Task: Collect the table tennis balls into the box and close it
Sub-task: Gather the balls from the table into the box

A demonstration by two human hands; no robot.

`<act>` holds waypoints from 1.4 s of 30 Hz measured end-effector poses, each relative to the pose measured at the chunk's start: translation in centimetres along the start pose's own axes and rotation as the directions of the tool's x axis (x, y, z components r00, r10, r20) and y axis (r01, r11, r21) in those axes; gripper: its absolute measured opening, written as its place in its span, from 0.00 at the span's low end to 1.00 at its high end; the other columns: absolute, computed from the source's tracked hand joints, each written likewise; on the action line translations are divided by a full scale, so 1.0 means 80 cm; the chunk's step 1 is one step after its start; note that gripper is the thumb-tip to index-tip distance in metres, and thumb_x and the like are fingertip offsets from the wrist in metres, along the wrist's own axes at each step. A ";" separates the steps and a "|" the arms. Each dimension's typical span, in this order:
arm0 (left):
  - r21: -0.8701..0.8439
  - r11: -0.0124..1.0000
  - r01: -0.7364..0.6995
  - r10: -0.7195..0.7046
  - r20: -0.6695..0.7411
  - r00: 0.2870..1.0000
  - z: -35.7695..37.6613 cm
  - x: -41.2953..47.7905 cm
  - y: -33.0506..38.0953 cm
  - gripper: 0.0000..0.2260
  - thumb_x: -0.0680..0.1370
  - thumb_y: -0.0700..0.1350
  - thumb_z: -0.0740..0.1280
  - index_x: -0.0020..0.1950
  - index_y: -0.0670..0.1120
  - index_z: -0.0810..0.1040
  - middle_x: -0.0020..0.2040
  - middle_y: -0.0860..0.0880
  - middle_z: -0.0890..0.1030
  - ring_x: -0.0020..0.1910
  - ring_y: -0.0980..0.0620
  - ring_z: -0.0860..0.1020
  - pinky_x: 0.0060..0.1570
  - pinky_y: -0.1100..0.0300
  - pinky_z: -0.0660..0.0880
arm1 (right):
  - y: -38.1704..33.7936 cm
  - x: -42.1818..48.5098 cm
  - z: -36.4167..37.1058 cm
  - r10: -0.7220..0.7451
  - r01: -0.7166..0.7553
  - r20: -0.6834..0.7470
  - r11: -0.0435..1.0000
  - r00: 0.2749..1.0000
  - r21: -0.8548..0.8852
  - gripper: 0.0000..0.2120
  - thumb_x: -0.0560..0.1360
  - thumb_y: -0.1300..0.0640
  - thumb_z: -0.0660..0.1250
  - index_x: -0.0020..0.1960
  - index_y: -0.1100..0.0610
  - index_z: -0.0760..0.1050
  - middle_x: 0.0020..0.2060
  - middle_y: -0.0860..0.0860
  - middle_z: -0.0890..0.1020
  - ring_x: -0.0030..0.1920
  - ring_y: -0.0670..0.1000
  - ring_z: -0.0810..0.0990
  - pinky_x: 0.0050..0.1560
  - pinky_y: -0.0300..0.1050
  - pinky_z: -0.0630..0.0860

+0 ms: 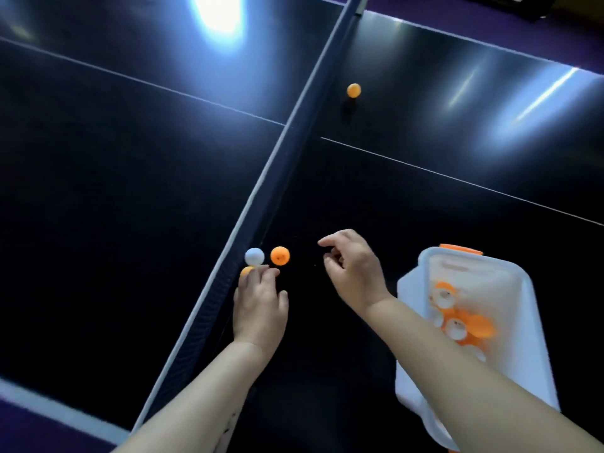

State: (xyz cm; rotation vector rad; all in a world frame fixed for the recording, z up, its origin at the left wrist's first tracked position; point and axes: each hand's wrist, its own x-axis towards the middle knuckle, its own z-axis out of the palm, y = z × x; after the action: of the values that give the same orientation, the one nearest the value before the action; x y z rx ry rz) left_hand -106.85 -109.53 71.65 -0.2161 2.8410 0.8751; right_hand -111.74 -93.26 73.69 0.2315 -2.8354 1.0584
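**A:** Start nearest. What is by the person?

**B:** The box (pixel 474 322), just right of the right forearm on the dark desk (pixel 408 243). It stands open, with orange and white balls already inside. I cannot make out a lid apart from an orange clip at its far rim.

**A:** And the hands?

**B:** The left hand (pixel 260 308) lies left of the box, beside the net (pixel 261 197). Its fingertips are curled over a small orange ball (pixel 246 271) at the net's foot; whether they have actually pinched it I cannot tell. The right hand (pixel 354 269) hovers between that cluster and the box, fingers loosely apart and holding nothing.

**A:** What else lies loose?

**B:** A white ball (pixel 254 256) and an orange ball with a mark (pixel 280 255), just beyond the left fingertips, close together, farther from the box than either hand. Well beyond them, along the net on the box's side of it, sits a lone orange ball (pixel 354 90).

**A:** How will they handle?

**B:** My guess: nearly weightless, hard-shelled, smooth, and on this glossy desk ready to roll at a touch. Cup each from above, thumb and two fingers around its middle. Use the net as a backstop. Squeeze lightly, since thin shells may dent.
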 end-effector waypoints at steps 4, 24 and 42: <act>0.102 0.993 0.059 -0.065 0.054 0.996 0.000 0.010 -0.023 0.23 0.80 0.48 0.59 0.74 0.48 0.59 0.76 0.50 0.55 0.76 0.52 0.50 0.74 0.57 0.51 | -0.017 0.029 0.056 0.068 -0.035 0.276 0.992 0.959 -0.123 0.21 0.75 0.58 0.65 0.67 0.50 0.69 0.60 0.48 0.71 0.57 0.48 0.73 0.53 0.46 0.77; 0.119 0.991 -0.056 0.040 0.132 0.990 0.027 0.002 -0.083 0.26 0.72 0.34 0.68 0.69 0.47 0.69 0.69 0.46 0.67 0.68 0.46 0.66 0.56 0.58 0.72 | -0.033 0.072 0.157 0.187 -0.047 0.481 0.957 0.857 -0.288 0.23 0.72 0.41 0.65 0.64 0.46 0.67 0.56 0.47 0.70 0.47 0.52 0.78 0.41 0.47 0.77; -0.176 0.972 -0.156 0.182 0.140 0.973 0.021 -0.026 0.042 0.22 0.76 0.46 0.66 0.69 0.53 0.66 0.61 0.56 0.69 0.58 0.56 0.72 0.56 0.64 0.71 | -0.002 -0.045 -0.075 0.171 -0.145 -0.241 0.982 0.955 0.123 0.15 0.68 0.54 0.68 0.53 0.51 0.71 0.46 0.45 0.75 0.45 0.41 0.74 0.45 0.30 0.70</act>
State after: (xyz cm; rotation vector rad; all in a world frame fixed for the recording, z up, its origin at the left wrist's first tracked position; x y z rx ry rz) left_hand -105.23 -105.64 72.48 0.0745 2.6738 1.1100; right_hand -107.91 -89.06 77.79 -0.1176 -2.6097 1.1745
